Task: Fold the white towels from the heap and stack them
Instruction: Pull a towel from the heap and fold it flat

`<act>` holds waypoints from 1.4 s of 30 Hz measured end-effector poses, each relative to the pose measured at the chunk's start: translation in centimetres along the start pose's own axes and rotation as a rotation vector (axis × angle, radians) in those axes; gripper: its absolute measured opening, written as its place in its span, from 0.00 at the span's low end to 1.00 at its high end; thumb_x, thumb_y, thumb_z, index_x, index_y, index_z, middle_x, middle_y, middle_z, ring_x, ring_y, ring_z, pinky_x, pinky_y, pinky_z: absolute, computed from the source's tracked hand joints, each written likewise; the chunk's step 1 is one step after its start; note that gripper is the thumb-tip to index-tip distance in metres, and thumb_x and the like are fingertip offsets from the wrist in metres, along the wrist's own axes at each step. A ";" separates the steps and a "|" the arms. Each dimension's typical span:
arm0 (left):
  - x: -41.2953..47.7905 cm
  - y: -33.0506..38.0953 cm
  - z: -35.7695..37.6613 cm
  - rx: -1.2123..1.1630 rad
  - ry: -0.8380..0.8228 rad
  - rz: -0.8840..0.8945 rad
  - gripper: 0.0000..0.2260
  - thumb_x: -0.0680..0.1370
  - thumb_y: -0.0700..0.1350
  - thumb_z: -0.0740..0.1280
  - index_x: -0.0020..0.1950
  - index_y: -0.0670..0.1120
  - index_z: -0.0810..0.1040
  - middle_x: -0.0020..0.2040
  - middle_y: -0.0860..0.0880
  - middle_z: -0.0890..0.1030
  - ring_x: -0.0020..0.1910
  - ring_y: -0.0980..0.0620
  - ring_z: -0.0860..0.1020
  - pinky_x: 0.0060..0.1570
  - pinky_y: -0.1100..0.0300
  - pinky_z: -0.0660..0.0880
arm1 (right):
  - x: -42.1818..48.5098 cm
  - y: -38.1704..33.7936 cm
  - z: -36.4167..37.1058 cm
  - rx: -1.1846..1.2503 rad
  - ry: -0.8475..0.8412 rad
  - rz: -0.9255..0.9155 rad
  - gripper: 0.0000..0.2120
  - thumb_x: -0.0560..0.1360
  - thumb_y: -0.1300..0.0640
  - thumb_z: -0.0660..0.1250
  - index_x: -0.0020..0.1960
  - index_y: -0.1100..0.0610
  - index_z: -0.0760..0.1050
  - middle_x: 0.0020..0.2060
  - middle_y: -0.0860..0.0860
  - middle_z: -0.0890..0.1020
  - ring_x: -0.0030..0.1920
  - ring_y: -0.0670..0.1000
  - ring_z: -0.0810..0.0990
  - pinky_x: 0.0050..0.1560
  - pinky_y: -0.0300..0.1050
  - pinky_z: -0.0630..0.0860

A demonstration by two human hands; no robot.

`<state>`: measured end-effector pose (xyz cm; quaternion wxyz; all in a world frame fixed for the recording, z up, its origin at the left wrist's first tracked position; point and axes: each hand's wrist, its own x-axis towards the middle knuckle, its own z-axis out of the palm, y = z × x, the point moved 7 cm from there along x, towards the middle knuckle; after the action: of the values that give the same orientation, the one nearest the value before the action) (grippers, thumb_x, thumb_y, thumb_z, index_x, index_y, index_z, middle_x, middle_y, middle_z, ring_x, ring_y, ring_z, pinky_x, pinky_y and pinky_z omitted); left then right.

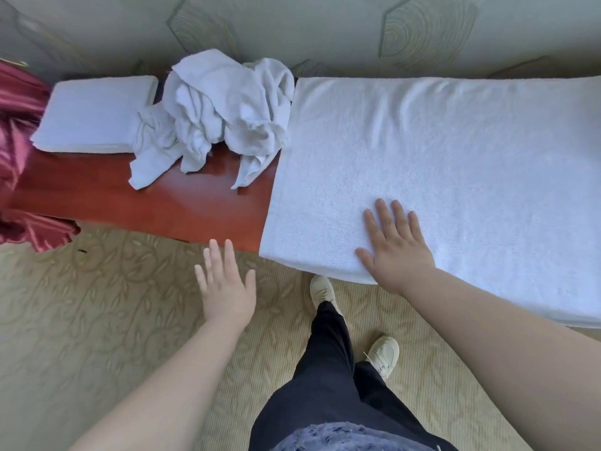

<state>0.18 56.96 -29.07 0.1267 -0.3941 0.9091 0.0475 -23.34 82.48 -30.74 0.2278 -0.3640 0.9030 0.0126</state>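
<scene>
Pressing palm-down with fingers spread, the right hand lies flat on the big towel, right of centre in the frame and near the towel's lower-left corner. It is most likely pinning and smoothing the cloth so it sits square for a fold. That towel covers the whole right end of the red table and laps a little over the near edge. Lower centre, the left hand is open too, fingers straight and holding nothing. It hovers just off the table's near edge, seemingly ready to take the towel's left side. Upper centre sits the heap, crumpled and within easy reach. Upper left, the folded stack lies neat, with the heap's loose cloth touching its right side. Whether the big towel is already doubled is hard to tell from here.
</scene>
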 end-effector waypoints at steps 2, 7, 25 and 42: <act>-0.6 5.2 0.4 0.035 -0.026 0.267 0.34 0.86 0.58 0.49 0.84 0.49 0.34 0.84 0.47 0.33 0.83 0.47 0.34 0.82 0.45 0.37 | 0.0 -0.1 0.0 -0.010 -0.025 0.005 0.37 0.82 0.34 0.39 0.81 0.51 0.28 0.78 0.51 0.24 0.77 0.56 0.22 0.79 0.61 0.31; 0.7 14.3 1.0 0.130 -0.089 0.600 0.33 0.86 0.61 0.44 0.81 0.50 0.27 0.82 0.50 0.27 0.81 0.50 0.28 0.81 0.47 0.36 | -1.4 -0.7 -0.1 0.023 0.053 -0.046 0.36 0.83 0.36 0.41 0.83 0.52 0.33 0.81 0.52 0.29 0.80 0.54 0.27 0.81 0.57 0.34; 8.1 26.8 -0.2 0.101 -0.074 0.590 0.34 0.82 0.67 0.42 0.83 0.57 0.33 0.83 0.54 0.30 0.82 0.48 0.30 0.79 0.41 0.35 | 8.9 13.2 -7.4 0.161 0.230 0.184 0.31 0.84 0.45 0.45 0.84 0.55 0.46 0.84 0.51 0.45 0.83 0.55 0.40 0.82 0.56 0.43; 33.4 33.7 -8.2 0.069 -0.014 0.608 0.33 0.84 0.63 0.50 0.86 0.53 0.47 0.86 0.47 0.43 0.84 0.44 0.43 0.81 0.43 0.43 | 9.4 14.0 -6.2 0.116 0.192 0.229 0.35 0.82 0.40 0.49 0.85 0.50 0.45 0.84 0.48 0.41 0.83 0.51 0.37 0.82 0.56 0.44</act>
<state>-47.89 54.93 -30.60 0.1264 -0.0991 0.9855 0.0550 -41.07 85.51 -31.13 0.1581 -0.2443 0.9555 -0.0485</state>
